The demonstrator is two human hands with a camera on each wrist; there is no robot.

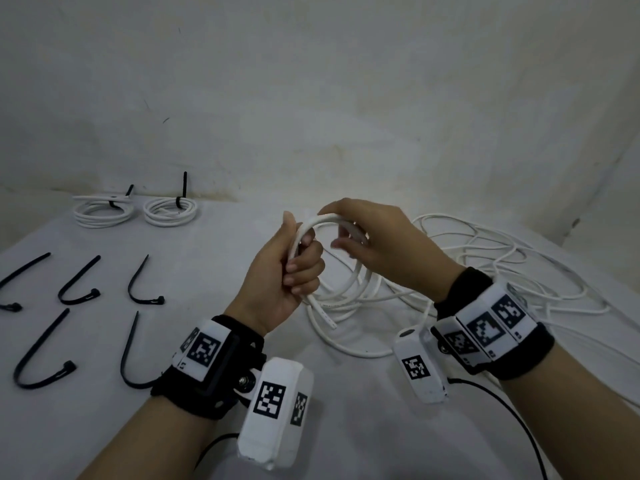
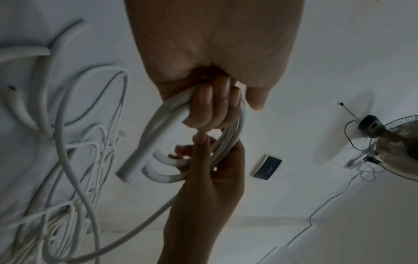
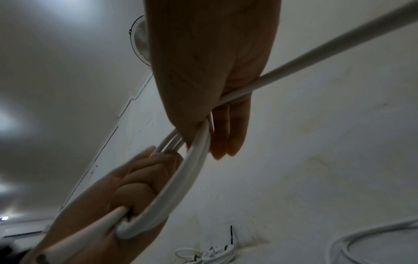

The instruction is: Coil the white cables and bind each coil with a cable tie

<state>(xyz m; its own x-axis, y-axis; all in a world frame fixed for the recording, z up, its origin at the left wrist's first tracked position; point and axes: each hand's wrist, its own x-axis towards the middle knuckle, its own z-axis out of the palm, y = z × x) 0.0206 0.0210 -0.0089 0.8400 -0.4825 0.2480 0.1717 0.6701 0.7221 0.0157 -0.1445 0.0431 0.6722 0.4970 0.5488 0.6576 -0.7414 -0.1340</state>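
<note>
A white cable coil (image 1: 346,271) is held up above the table between both hands. My left hand (image 1: 294,268) grips the coil's left side in a fist, with the cut cable end (image 1: 327,317) sticking out below it. My right hand (image 1: 367,237) curls over the coil's top right, fingers wrapped round the strands (image 3: 196,151). In the left wrist view the left fingers (image 2: 210,105) clamp the loops (image 2: 158,121) and the right hand (image 2: 208,160) holds them beyond. Loose cable trails from the coil to the pile.
A tangle of loose white cable (image 1: 502,268) lies at the right. Two bound coils (image 1: 104,211) (image 1: 171,211) sit at the back left by the wall. Several black cable ties (image 1: 78,285) (image 1: 41,358) lie at the left.
</note>
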